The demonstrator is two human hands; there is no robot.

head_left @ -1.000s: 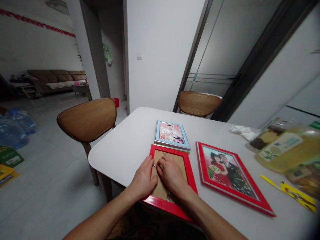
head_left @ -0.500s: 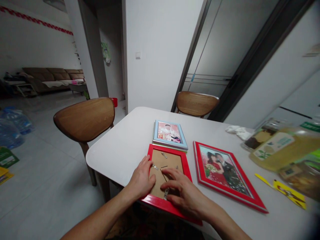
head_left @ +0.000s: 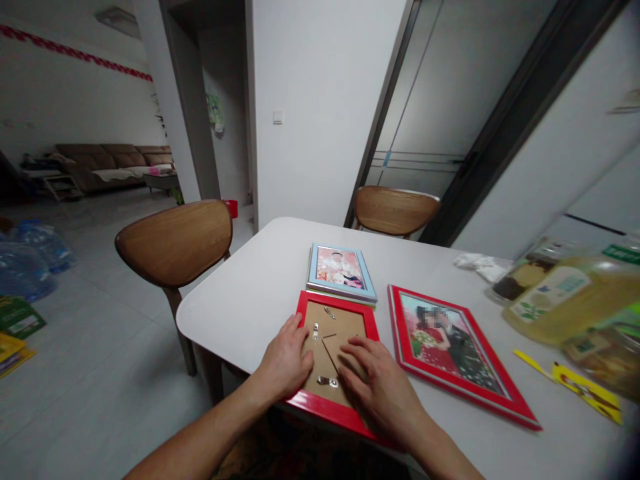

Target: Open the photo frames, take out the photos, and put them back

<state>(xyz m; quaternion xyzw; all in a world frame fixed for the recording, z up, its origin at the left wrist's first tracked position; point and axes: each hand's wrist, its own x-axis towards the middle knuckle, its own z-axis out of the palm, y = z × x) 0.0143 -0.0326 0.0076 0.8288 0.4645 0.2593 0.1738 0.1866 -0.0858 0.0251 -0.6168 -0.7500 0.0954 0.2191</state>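
Note:
A red picture frame (head_left: 333,413) lies face down at the table's near edge, its brown backing board (head_left: 345,323) facing up. Small metal turn clips sit on the board: a top clip (head_left: 330,312), a left clip (head_left: 315,331) standing upright and a bottom clip (head_left: 327,381) lying sideways. A thin dark slit or strut line crosses the board's middle. My left hand (head_left: 285,357) is closed over the frame's left side, thumb on the board. My right hand (head_left: 380,380) rests over the right side, fingers bent and apart, holding nothing visible. It hides that part of the board.
Beyond lies a blue picture frame (head_left: 370,283); to the right is a larger red framed photo (head_left: 407,357). A yellow cutter-like tool (head_left: 587,393), a bottle of yellow liquid (head_left: 545,300), jars and white tissue (head_left: 483,267) occupy the table's right. Wooden chairs (head_left: 175,240) stand around.
The bottom clip has turned from lengthwise to sideways, and the left clip from slanted to upright. My right hand has shifted right, off the bottom clip. My left hand stays on the frame.

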